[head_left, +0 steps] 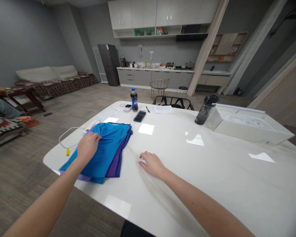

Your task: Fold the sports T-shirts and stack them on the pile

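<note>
A stack of folded garments lies at the left of the white table (pixel 177 158). On top is a bright blue garment (pixel 108 144), with a purple garment (pixel 114 164) and darker blue and lilac edges showing beneath. My left hand (pixel 89 144) is over the upper left of the blue garment, its fingers pressed together on the cloth, which wrinkles beside the fingertips. To the right of the stack, my right hand (pixel 151 163) hovers at or just above the tabletop. Its fingers are bent and apart, holding nothing.
Behind the stack stand a cola bottle (pixel 134 100), a small lilac device (pixel 127 108), a pen (pixel 147 109) and papers (pixel 163 109). A dark tumbler (pixel 206 110) leans beside a white box (pixel 251 126) at right. A white cable (pixel 64 134) hangs over the left edge.
</note>
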The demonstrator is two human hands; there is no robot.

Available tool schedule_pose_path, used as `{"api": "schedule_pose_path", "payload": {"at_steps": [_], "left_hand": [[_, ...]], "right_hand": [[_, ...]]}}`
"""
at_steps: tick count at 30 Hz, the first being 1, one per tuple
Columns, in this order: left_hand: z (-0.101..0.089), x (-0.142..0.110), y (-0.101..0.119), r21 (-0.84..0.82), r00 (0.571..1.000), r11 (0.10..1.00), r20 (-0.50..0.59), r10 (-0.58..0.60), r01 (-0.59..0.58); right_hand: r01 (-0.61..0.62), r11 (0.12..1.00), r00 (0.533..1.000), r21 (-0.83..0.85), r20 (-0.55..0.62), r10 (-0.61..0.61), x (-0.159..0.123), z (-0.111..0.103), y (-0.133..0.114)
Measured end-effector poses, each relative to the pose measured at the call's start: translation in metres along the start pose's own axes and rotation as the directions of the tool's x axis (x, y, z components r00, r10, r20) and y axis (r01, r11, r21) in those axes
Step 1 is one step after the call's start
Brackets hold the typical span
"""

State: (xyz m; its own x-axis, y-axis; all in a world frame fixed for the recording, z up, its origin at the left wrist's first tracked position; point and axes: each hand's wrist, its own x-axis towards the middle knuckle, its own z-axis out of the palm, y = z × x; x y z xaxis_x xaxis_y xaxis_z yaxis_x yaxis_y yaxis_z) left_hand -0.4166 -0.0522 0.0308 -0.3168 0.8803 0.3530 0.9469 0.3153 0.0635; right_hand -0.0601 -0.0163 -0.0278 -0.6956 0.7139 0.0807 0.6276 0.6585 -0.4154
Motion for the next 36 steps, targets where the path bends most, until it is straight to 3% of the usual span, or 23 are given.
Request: {"api": "schedule_pose_path", "payload": {"at_steps": [3,7,12,15,18,20,23,25,27,29,30,32,34,35,36], "left_hand": [[0.003,-0.01,-0.001,-0.049,0.999,0.998,-0.03,-0.034,0.032],[0.026,-0.022,-0.001,-0.176,0.998,0.983,-0.043,-0.055,0.047],[0.051,-0.032,0.006,-0.117,0.994,0.989,-0.047,-0.101,0.095],[0.046,-0.035,0.014,-0.155,0.986,0.977,-0.059,-0.158,0.148],[0.032,-0.037,0.038,-0.242,0.973,0.96,-0.145,-0.182,0.143],[0.025,-0.038,0.069,-0.36,0.967,0.927,-0.179,-0.183,0.108],[0.02,-0.039,0.142,-0.62,0.978,0.783,-0.13,-0.162,0.048],[0.02,-0.042,0.206,-0.78,0.993,0.626,-0.075,-0.088,-0.003],[0.02,-0.052,0.273,-0.919,0.993,0.393,0.041,0.109,-0.005],[0.019,-0.069,0.336,-0.99,0.911,0.133,0.091,0.403,0.04],[0.019,-0.079,0.363,-0.995,0.838,0.019,0.09,0.538,0.094],[0.019,-0.099,0.404,-0.969,0.704,-0.113,0.077,0.706,0.22],[0.022,-0.114,0.429,-0.956,0.62,-0.12,0.074,0.781,0.266],[0.025,-0.117,0.436,-0.969,0.616,-0.078,0.087,0.783,0.236],[0.03,-0.119,0.441,-0.985,0.639,-0.007,0.105,0.762,0.17]], "right_hand": [[0.024,1.0,1.0,-0.002,0.014,-0.024,-0.003,0.007,-0.002],[-0.008,0.997,0.998,-0.077,-0.058,0.004,-0.007,0.017,0.013],[-0.063,0.995,0.986,-0.075,-0.156,0.051,-0.011,0.024,0.027],[-0.052,0.997,0.986,-0.064,-0.164,0.041,-0.013,0.024,0.027],[-0.04,0.999,0.981,-0.009,-0.189,0.038,-0.014,0.024,0.026],[-0.026,0.996,0.973,0.081,-0.226,0.043,-0.014,0.026,0.028],[-0.068,0.946,0.932,0.316,-0.318,0.173,-0.016,0.026,0.039],[-0.105,0.881,0.882,0.462,-0.367,0.297,-0.021,0.018,0.056],[-0.087,0.836,0.838,0.542,-0.414,0.356,-0.035,0.001,0.083],[-0.018,0.831,0.805,0.556,-0.484,0.342,-0.063,-0.025,0.118],[0.016,0.84,0.789,0.542,-0.523,0.322,-0.082,-0.039,0.137],[0.004,0.885,0.792,0.466,-0.542,0.282,-0.131,-0.066,0.171],[-0.179,0.91,0.825,0.374,-0.447,0.346,-0.186,-0.084,0.192],[-0.306,0.894,0.803,0.327,-0.415,0.427,-0.212,-0.087,0.196],[-0.398,0.872,0.77,0.287,-0.413,0.487,-0.235,-0.087,0.195]]}}
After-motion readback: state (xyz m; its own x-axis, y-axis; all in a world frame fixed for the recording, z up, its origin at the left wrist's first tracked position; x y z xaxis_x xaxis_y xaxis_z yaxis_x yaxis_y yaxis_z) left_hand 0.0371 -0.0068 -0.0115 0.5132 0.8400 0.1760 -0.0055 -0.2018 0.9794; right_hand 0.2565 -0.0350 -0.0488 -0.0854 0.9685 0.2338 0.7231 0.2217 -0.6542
